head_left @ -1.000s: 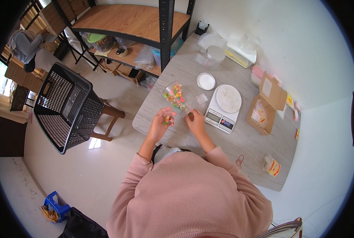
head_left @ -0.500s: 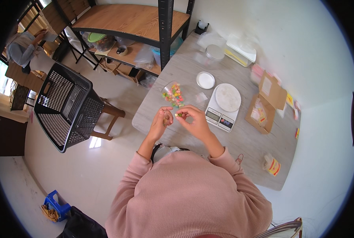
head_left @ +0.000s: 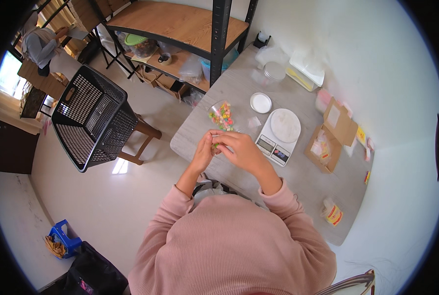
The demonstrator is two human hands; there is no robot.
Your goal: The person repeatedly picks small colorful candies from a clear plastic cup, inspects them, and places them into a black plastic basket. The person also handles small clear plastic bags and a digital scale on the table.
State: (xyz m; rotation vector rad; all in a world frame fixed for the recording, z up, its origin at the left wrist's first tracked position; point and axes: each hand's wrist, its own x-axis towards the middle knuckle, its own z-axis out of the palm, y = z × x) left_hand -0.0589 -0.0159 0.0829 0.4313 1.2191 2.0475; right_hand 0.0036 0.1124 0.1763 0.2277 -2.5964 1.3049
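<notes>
My hands meet over the table's near left edge. The right hand has its fingers bent in a pinch on a small green piece. Curled up against it, my left hand has its palm mostly hidden, so what lies in it cannot be made out. Just beyond my fingers, a clear plastic tub lies tilted, with many small pink, yellow, green and orange pieces in it. A small clear packet lies to its right, near a round white lid.
A white kitchen scale stands right of my hands, then an open cardboard box. A silver-lidded jar and a white container sit behind. Left are a black basket on a stool and a shelf; a person stands far off.
My right hand has moved left with the green piece, and the two hands have come together. The whole view has shifted slightly.
</notes>
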